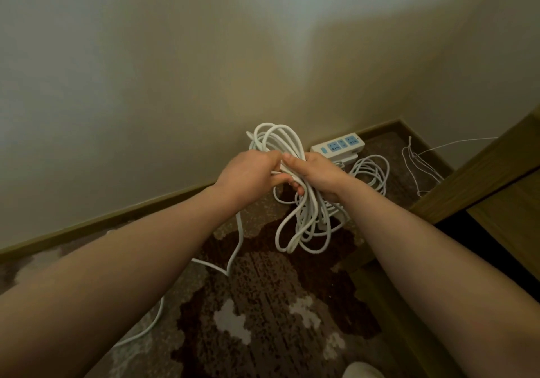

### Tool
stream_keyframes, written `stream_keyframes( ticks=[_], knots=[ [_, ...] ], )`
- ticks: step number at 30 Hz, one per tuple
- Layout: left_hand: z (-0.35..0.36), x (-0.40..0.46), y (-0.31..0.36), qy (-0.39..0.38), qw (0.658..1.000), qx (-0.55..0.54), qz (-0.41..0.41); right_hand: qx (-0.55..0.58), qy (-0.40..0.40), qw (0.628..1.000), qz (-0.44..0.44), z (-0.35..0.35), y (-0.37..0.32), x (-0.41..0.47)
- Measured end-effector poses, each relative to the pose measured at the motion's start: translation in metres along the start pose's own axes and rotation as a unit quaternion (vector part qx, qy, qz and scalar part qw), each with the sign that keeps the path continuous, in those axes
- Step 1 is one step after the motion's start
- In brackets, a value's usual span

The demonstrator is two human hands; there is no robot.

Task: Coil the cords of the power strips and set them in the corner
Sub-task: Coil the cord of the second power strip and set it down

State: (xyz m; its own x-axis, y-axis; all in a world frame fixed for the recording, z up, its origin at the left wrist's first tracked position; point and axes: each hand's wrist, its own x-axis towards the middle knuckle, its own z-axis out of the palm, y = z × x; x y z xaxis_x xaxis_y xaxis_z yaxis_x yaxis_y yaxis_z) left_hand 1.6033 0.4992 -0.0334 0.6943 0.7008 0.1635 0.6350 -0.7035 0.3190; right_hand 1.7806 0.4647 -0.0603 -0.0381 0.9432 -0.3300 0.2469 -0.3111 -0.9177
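A bundle of thick white cord [295,220] hangs in loops above the carpet. My right hand [318,177] grips the bundle at its middle. My left hand [248,173] holds the same cord just to the left, thumb and fingers curled round a strand. A loose tail of the cord [233,258] runs down from my left hand across the carpet to the lower left. In the corner lies a white power strip with blue sockets [339,145], its own thinner cord [369,173] coiled beside it. Part of a white block shows behind the hanging loops.
Two beige walls meet at the corner, with a dark baseboard [102,223] along the floor. A wooden cabinet or door frame [479,179] stands at the right. A thin white wire [418,164] lies near it. The carpet [263,304] is brown and patterned.
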Motion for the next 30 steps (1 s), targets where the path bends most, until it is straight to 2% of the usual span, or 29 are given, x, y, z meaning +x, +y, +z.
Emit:
stream_keyframes(
  ticks=[5, 8, 12, 17, 21, 25, 27, 30],
  knots=[
    [-0.002, 0.003, -0.001, 0.027, 0.999, 0.016, -0.034, -0.007, -0.008, 1.0, 0.019, 0.0, -0.002, 0.0],
    [-0.01, 0.006, -0.009, -0.027, 0.999, -0.014, -0.025, -0.042, 0.007, 0.999, 0.014, 0.002, -0.002, -0.001],
    [-0.018, 0.004, -0.032, -0.058, 0.991, -0.097, -0.077, -0.099, 0.022, 0.995, 0.009, 0.004, -0.002, -0.001],
    [-0.02, 0.013, -0.035, -0.034, 0.989, -0.114, -0.087, -0.112, -0.037, 0.993, -0.02, 0.006, -0.006, -0.007],
    [-0.029, 0.01, -0.046, -0.056, 0.991, -0.09, -0.084, -0.129, -0.076, 0.989, -0.012, 0.011, -0.01, -0.008],
    [-0.036, 0.001, -0.061, -0.062, 0.988, -0.102, -0.102, -0.177, -0.058, 0.982, -0.009, 0.009, -0.017, -0.007],
    [-0.04, -0.002, -0.071, -0.063, 0.969, -0.186, -0.151, -0.17, -0.025, 0.985, 0.0, 0.003, -0.016, -0.008],
    [-0.049, -0.015, -0.088, -0.097, 0.922, -0.3, -0.223, -0.159, 0.028, 0.987, 0.005, -0.003, -0.01, -0.007]
  ],
)
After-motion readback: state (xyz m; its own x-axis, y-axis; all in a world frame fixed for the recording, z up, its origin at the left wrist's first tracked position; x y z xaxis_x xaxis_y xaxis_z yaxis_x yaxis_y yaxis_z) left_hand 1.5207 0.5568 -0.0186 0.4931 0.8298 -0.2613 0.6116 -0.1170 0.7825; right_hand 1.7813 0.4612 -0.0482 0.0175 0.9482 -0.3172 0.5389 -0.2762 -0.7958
